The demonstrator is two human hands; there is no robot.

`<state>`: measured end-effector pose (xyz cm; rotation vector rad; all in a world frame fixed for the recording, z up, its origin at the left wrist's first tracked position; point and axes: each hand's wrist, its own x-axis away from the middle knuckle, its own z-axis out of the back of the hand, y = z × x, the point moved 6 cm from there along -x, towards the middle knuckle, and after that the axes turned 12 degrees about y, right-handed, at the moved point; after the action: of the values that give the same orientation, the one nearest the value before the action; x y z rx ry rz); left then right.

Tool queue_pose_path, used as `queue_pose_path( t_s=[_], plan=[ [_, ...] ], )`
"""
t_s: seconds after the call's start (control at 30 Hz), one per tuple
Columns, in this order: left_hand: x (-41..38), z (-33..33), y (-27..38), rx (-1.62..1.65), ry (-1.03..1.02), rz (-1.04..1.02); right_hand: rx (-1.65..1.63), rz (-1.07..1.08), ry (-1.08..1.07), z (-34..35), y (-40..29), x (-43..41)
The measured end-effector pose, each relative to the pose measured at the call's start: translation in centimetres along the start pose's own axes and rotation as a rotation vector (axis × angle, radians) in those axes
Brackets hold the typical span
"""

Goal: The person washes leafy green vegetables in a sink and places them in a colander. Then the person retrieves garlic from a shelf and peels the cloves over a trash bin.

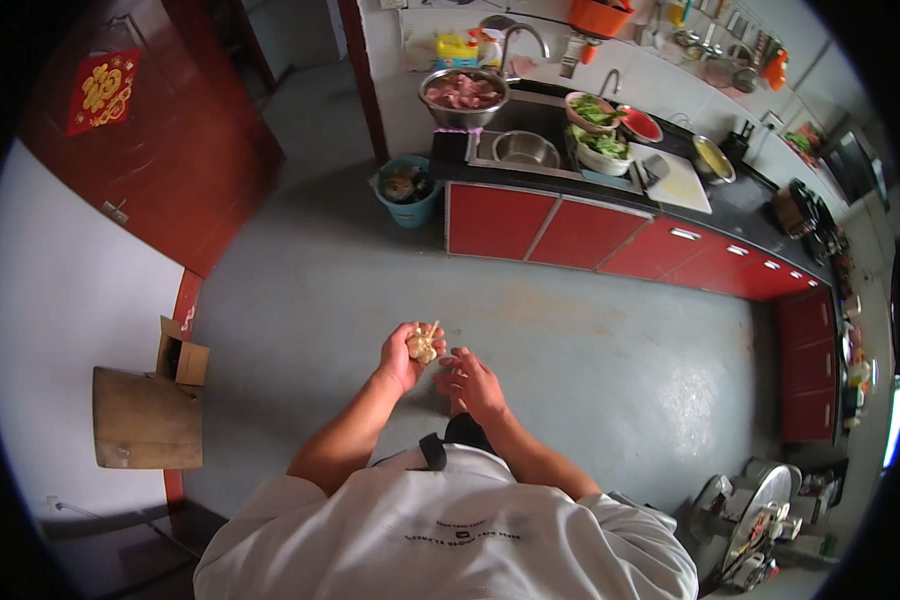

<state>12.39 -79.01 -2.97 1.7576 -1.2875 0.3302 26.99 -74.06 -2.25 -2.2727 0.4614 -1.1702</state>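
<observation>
A garlic bulb (422,347) with a short dry stalk rests in my left hand (401,358), its fingers curled around it. My right hand (475,384) is just to the right of the bulb, apart from it, with fingers spread and nothing in them. Both hands are in front of my body, above the grey floor (570,345).
Ahead, red cabinets (502,223) carry a black counter with a sink (526,150), a steel bowl of raw meat (465,97), baskets of greens (601,146) and a white cutting board (675,184). A blue bucket (409,206) stands by the doorway. Cardboard boxes (148,420) are left, a meat slicer (757,517) right.
</observation>
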Motion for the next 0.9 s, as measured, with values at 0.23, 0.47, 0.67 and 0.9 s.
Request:
queue_pose_path(
  t_s=[0.23,0.47,0.67,0.9],
  plan=[
    [-7.3,-1.6,11.7,0.09,0.117,-0.137,0.129,-0.057,-0.158,-11.0,-6.1,-10.6],
    [-15.6,-2.3,22.8,0.013,0.177,-0.286,0.166,-0.101,-0.221,-21.7,-10.1,-20.0],
    [-26.2,-0.6,31.7,-0.123,0.207,-0.17,0.085,-0.064,-0.112,-29.7,-10.2,-31.5],
    [-38.0,-1.6,42.6,-0.371,0.094,-0.201,-0.169,-0.066,0.074,-37.5,-10.8,-42.3]
  ],
)
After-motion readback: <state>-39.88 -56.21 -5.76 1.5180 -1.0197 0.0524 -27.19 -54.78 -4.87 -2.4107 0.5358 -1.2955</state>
